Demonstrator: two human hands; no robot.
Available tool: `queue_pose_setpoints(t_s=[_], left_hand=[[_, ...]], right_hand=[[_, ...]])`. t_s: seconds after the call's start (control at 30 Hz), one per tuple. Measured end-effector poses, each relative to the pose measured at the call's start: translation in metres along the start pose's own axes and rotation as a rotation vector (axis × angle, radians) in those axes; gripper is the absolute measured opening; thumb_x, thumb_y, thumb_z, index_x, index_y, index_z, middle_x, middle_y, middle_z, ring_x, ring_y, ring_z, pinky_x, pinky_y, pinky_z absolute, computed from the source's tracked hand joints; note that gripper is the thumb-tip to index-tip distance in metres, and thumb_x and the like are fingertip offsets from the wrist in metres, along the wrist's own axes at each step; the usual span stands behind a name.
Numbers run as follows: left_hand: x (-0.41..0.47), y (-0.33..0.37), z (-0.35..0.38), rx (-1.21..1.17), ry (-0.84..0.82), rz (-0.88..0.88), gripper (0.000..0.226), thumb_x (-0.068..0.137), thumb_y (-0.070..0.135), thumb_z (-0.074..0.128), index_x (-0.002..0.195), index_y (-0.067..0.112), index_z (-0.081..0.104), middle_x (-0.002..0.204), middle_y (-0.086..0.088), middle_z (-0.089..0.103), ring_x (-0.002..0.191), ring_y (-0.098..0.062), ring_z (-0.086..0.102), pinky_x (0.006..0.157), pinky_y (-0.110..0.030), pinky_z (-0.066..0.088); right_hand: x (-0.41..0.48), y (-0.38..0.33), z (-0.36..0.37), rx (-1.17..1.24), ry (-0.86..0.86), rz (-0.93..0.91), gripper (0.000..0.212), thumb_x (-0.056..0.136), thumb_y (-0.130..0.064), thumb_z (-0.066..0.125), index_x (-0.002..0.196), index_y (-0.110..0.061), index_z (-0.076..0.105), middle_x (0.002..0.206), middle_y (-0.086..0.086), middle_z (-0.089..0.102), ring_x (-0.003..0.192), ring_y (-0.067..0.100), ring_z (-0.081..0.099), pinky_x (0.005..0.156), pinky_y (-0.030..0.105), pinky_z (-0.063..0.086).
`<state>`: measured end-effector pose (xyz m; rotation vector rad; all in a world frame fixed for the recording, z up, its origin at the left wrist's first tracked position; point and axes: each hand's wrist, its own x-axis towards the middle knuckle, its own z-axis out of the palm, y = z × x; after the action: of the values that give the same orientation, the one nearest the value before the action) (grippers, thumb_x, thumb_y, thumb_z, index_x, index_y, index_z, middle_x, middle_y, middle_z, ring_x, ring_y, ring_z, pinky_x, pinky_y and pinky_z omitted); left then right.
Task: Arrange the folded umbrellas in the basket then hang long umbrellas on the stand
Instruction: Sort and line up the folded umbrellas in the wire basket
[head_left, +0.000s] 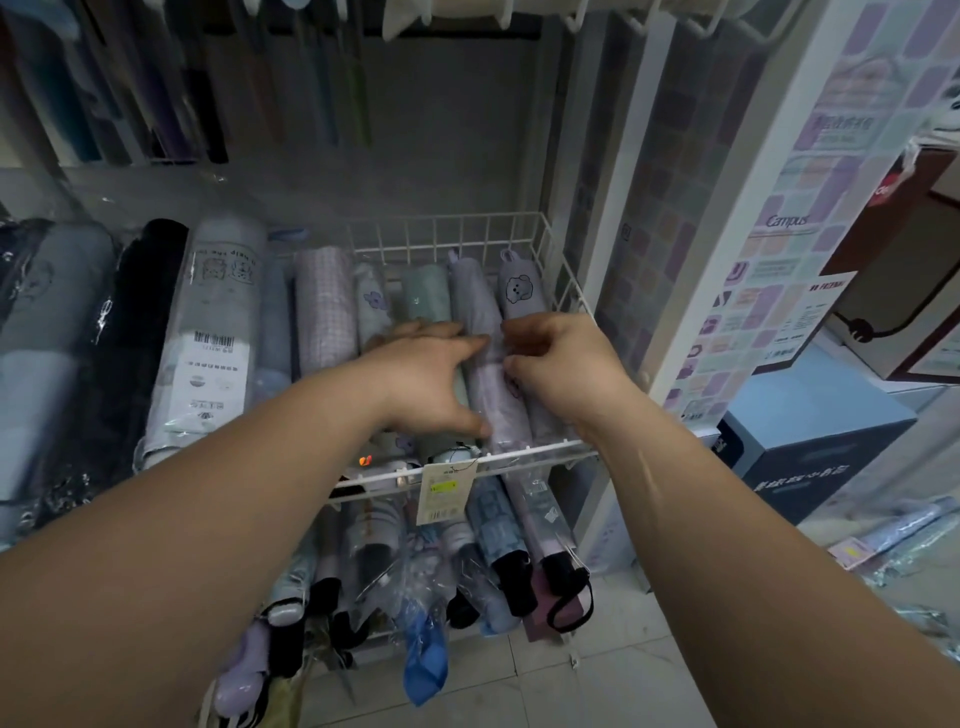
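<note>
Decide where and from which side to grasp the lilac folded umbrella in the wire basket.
Take the lilac umbrella mid-body from above: it lies lengthwise in the basket, packed between the mint umbrella and dog-print umbrella, only its top exposed.

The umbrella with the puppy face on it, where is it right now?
Head view: the puppy umbrella lies rightmost in the white wire basket, against its right wall, beside the lilac umbrella, partly under the right hand.

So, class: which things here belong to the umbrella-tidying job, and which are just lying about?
Job: lilac folded umbrella; wire basket; hanging long umbrellas.
Lying about: blue box; Campus poster.
</note>
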<state>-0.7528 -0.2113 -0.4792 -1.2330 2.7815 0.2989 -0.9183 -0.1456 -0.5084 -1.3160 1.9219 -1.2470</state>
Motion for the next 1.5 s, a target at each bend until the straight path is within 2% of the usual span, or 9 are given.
queue_pose_setpoints(t_s=[0.23, 0.43, 0.5, 0.67, 0.83, 1.0, 1.27, 1.43, 1.5], left_hand=[[-0.005, 0.007, 0.01, 0.114, 0.115, -0.025, 0.097, 0.077, 0.068, 0.066, 0.155, 0.048, 0.012, 0.167, 0.01, 0.012, 0.151, -0.027, 0.013, 0.117, -0.055, 0.02], [-0.037, 0.0, -0.011, 0.111, 0.316, -0.026, 0.065, 0.088, 0.049, 0.063, 0.147, 0.03, 0.043, 0.15, -0.005, 0.044, 0.135, -0.035, 0.041, 0.109, -0.049, 0.04], [-0.053, -0.014, -0.024, 0.088, 0.421, -0.012, 0.049, 0.088, 0.039, 0.062, 0.134, 0.022, 0.056, 0.136, -0.01, 0.056, 0.125, -0.037, 0.049, 0.103, -0.048, 0.045], [-0.096, -0.067, -0.054, 0.023, 0.617, -0.095, 0.047, 0.079, 0.035, 0.052, 0.122, 0.022, 0.067, 0.119, -0.016, 0.065, 0.109, -0.042, 0.06, 0.095, -0.046, 0.051], [-0.134, -0.113, -0.059, 0.034, 0.598, -0.273, 0.04, 0.091, 0.029, 0.059, 0.13, 0.017, 0.062, 0.122, -0.022, 0.063, 0.112, -0.044, 0.057, 0.097, -0.046, 0.048], [-0.154, -0.121, -0.05, -0.108, 0.554, -0.244, 0.035, 0.094, 0.03, 0.058, 0.125, 0.018, 0.064, 0.122, -0.015, 0.065, 0.116, -0.037, 0.057, 0.098, -0.046, 0.047], [-0.166, -0.113, -0.051, -0.103, 0.33, -0.226, 0.065, 0.091, 0.052, 0.061, 0.146, 0.022, 0.044, 0.145, -0.004, 0.05, 0.134, -0.029, 0.036, 0.11, -0.038, 0.033], [-0.17, -0.111, -0.047, -0.309, 0.402, -0.138, 0.057, 0.087, 0.039, 0.072, 0.138, 0.021, 0.055, 0.133, -0.001, 0.059, 0.131, -0.02, 0.04, 0.102, -0.03, 0.035], [-0.168, -0.107, -0.044, -0.321, 0.433, -0.103, 0.054, 0.088, 0.031, 0.071, 0.139, 0.021, 0.055, 0.133, 0.0, 0.059, 0.131, -0.018, 0.041, 0.101, -0.027, 0.033]], right_hand=[[0.008, 0.005, 0.002, -0.016, -0.038, 0.029, 0.038, 0.088, -0.001, 0.063, 0.122, -0.015, 0.072, 0.117, -0.001, 0.074, 0.106, 0.012, 0.068, 0.097, 0.026, 0.053], [-0.006, -0.017, 0.001, -0.235, 0.104, -0.132, 0.029, 0.093, -0.019, 0.063, 0.121, -0.019, 0.072, 0.111, -0.004, 0.073, 0.098, 0.006, 0.063, 0.085, 0.013, 0.041], [-0.012, -0.032, 0.006, -0.215, 0.141, -0.198, 0.027, 0.094, -0.023, 0.064, 0.119, -0.019, 0.073, 0.109, -0.003, 0.074, 0.099, 0.01, 0.067, 0.088, 0.018, 0.046], [-0.023, -0.085, 0.056, 0.027, -0.032, -0.27, 0.024, 0.092, -0.022, 0.071, 0.114, -0.013, 0.074, 0.089, -0.002, 0.071, 0.071, -0.002, 0.063, 0.075, 0.014, 0.052], [-0.032, -0.12, 0.118, 0.234, -0.257, -0.114, 0.031, 0.092, -0.031, 0.068, 0.123, -0.026, 0.065, 0.096, 0.009, 0.068, 0.08, 0.027, 0.066, 0.083, 0.05, 0.061], [-0.037, -0.135, 0.148, 0.201, -0.228, -0.099, 0.05, 0.082, -0.038, 0.075, 0.129, -0.024, 0.064, 0.111, 0.01, 0.072, 0.095, 0.024, 0.072, 0.091, 0.044, 0.058], [-0.041, -0.142, 0.152, 0.186, -0.186, -0.037, 0.071, 0.066, -0.043, 0.085, 0.13, -0.026, 0.06, 0.109, 0.006, 0.068, 0.096, 0.022, 0.069, 0.079, 0.035, 0.058], [-0.044, -0.147, 0.15, 0.183, -0.214, -0.02, 0.079, 0.073, -0.032, 0.085, 0.143, -0.023, 0.049, 0.122, -0.001, 0.066, 0.099, 0.021, 0.071, 0.078, 0.034, 0.06], [-0.044, -0.145, 0.15, 0.234, -0.177, -0.022, 0.063, 0.076, -0.022, 0.081, 0.133, -0.02, 0.056, 0.112, 0.003, 0.072, 0.094, 0.021, 0.073, 0.079, 0.037, 0.062]])
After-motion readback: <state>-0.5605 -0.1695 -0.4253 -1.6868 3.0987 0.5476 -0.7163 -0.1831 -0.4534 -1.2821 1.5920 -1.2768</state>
